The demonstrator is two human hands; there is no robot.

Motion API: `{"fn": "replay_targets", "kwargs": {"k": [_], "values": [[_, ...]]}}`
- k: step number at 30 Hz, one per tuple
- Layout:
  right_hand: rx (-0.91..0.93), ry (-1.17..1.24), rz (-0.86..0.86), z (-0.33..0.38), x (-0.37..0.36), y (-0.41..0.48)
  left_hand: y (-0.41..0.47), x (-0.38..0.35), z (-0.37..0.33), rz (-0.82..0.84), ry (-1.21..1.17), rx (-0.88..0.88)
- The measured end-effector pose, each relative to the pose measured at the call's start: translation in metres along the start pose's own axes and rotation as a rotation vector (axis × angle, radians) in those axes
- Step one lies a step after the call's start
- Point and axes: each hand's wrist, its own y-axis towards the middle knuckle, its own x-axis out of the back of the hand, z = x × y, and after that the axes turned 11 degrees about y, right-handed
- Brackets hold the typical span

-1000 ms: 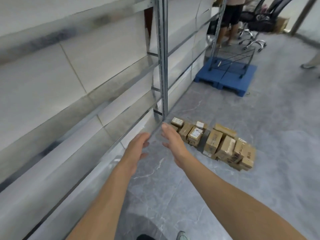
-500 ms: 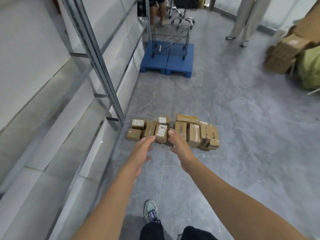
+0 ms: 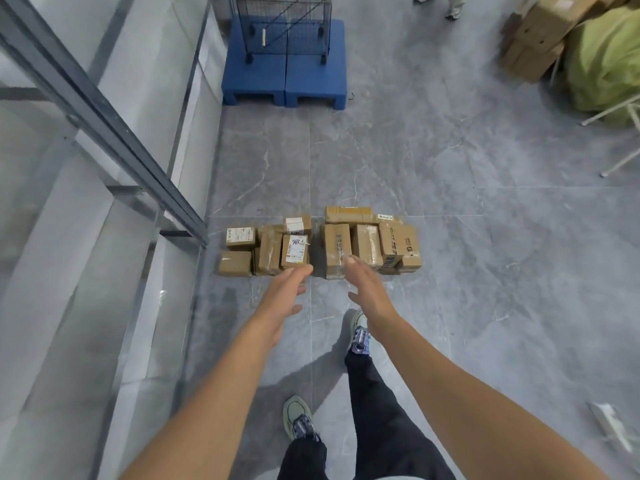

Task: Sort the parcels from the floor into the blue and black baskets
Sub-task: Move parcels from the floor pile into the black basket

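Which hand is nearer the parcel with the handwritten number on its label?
Left. The left hand is at the near edge of that parcel; the right hand is off to its right.

Both arms outstretched — left hand (image 3: 289, 289) and right hand (image 3: 367, 285) open-fingered, empty.

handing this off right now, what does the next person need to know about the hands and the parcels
Left hand: open, empty, held out toward the labelled parcel.
Right hand: open, empty, fingertips over the taped parcel; contact cannot be told.
Parcels: two clusters on the floor beside the shelf frame.
Black basket: on a blue pallet farther ahead, no parcels visible inside. Blue basket not in view.
Done: nothing sorted, as far as this view shows.
Left: pick up and sort every parcel.
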Motion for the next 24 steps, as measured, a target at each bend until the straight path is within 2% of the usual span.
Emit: {"fn": "replay_targets", "kwargs": {"k": [14,24], "values": [[-0.244,-0.001,-0.013,0.027,0.074,0.210,0.195,-0.069,-0.061,0.002,0.017,0.221],[-0.337,-0.027,-0.035,-0.008,0.076,0.344,0.323,-0.077,-0.030,-0.006,0.091,0.350]]}}
